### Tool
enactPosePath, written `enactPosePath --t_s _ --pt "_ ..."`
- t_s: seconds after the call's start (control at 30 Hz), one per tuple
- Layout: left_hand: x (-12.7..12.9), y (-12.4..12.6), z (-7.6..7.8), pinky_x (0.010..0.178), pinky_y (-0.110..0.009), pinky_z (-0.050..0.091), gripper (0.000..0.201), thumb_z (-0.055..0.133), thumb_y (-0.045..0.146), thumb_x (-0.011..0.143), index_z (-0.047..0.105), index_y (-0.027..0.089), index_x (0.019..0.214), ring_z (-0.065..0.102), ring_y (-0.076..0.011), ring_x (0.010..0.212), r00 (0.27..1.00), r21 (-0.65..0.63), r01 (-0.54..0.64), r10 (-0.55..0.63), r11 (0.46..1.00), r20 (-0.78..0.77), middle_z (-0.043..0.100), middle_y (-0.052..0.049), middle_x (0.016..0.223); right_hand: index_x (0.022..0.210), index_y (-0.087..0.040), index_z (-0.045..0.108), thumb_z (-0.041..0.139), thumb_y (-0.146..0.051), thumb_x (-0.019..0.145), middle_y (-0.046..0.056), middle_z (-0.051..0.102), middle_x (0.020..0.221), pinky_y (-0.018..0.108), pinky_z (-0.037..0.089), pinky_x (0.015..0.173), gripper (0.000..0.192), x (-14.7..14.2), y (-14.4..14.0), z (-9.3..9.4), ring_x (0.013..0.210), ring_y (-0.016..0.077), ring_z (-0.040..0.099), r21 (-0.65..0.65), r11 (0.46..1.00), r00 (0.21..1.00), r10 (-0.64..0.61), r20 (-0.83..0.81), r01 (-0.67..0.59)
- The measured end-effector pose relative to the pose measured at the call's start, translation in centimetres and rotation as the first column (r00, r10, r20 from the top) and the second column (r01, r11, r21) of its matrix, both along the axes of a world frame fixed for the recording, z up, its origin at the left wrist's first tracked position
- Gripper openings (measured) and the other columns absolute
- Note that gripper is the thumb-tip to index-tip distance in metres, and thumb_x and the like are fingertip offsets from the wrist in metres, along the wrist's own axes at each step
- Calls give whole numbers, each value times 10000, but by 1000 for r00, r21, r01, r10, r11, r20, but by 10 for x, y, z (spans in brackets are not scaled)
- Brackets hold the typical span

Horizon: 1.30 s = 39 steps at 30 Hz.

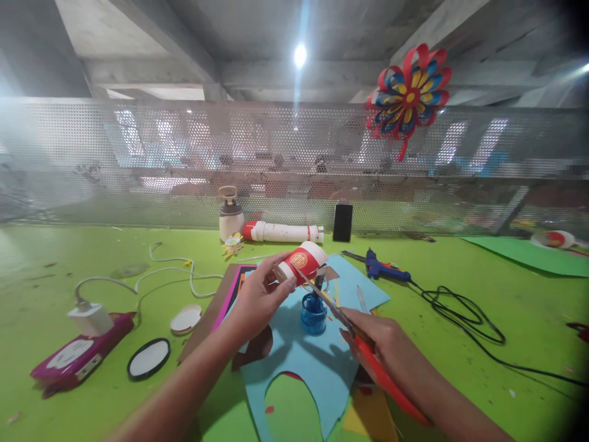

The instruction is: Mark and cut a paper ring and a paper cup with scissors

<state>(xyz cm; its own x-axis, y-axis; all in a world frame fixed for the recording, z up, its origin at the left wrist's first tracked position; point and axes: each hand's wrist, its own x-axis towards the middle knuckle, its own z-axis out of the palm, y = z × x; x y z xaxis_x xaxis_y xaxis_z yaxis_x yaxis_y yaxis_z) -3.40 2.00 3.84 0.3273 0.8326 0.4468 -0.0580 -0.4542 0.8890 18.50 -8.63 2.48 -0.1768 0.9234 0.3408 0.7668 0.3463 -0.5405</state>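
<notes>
Scissors (368, 359) clutched in right hand (391, 344), blade edge (322, 296) at red-white cup (306, 261) grasped by left hand (264, 296), blue jar (313, 316) near below

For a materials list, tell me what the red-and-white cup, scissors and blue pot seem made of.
Red-and-white cup: probably smooth paper, given its printed gold emblem. Scissors: likely metal blades, grey with slight sheen; even red handles suggest smooth plastic. Blue pot: see-through with glossy highlights, so clear plastic or perhaps glass.
</notes>
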Motion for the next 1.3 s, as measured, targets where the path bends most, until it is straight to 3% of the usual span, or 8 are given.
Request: enactPosePath --t_s 0.2,0.37,0.5,0.67,0.8,0.97,1.2,1.3 --pt "-1 -2 7 877 -393 548 537 735 358 816 599 157 1296 695 -270 1040 993 -146 63 -47 987 109 723 -151 1184 1125 -176 730 527 -123 858 17 720 782 261 527 640 339 1 3 -6 675 189 660 -21 1000 999 14 -32 -15" --pt "-1 1 7 847 -386 536 564 762 424 786 658 107 1240 695 -259 933 970 -334 161 -87 929 225 747 -148 1051 1263 -216 697 517 -144 896 21 762 924 269 556 688 414 0 4 -7 759 204 701 -51 998 997 21 -70 -24" --pt "-1 1 6 770 -341 522 624 813 416 726 672 89 1239 657 -207 799 984 -293 105 -56 950 170 745 -115 953 1254 -214 713 547 -159 879 24 770 959 298 559 741 414 3 11 -12 841 245 701 -44 998 997 32 -66 -35" --pt "1 -2 5 825 -366 511 640 799 406 738 654 112 1287 656 -228 874 993 -253 38 -8 967 117 741 -115 1005 1263 -223 699 527 -161 898 22 756 962 293 543 735 408 3 12 -12 837 234 689 -57 997 997 46 -67 -50" --pt "1 -4 5 838 -387 506 664 763 422 765 617 105 1329 654 -247 900 995 -252 41 -15 967 101 736 -114 982 1271 -216 685 528 -149 900 2 734 848 246 516 661 409 0 6 -8 748 195 676 -67 997 996 34 -83 -40" --pt "1 -5 6 860 -387 498 658 761 420 763 618 103 1321 648 -254 944 995 -236 27 -4 971 96 737 -122 1029 1240 -203 694 503 -149 901 19 760 947 264 506 735 393 -5 0 -5 803 195 685 -52 999 996 13 -86 -18" --pt "3 -6 4 896 -399 500 651 794 389 745 632 138 1323 656 -272 1011 991 -250 22 11 968 131 739 -130 1139 1193 -166 708 461 -145 860 36 747 838 287 488 675 415 -11 -4 -6 715 206 665 -24 1000 998 -15 -56 13" --pt "3 -5 4 913 -402 505 640 809 369 741 638 148 1316 661 -274 1039 978 -275 90 -33 957 206 728 -139 1182 1163 -185 706 438 -137 860 32 754 877 284 495 695 408 -11 -5 -6 743 204 678 -23 1000 998 -20 -58 19"
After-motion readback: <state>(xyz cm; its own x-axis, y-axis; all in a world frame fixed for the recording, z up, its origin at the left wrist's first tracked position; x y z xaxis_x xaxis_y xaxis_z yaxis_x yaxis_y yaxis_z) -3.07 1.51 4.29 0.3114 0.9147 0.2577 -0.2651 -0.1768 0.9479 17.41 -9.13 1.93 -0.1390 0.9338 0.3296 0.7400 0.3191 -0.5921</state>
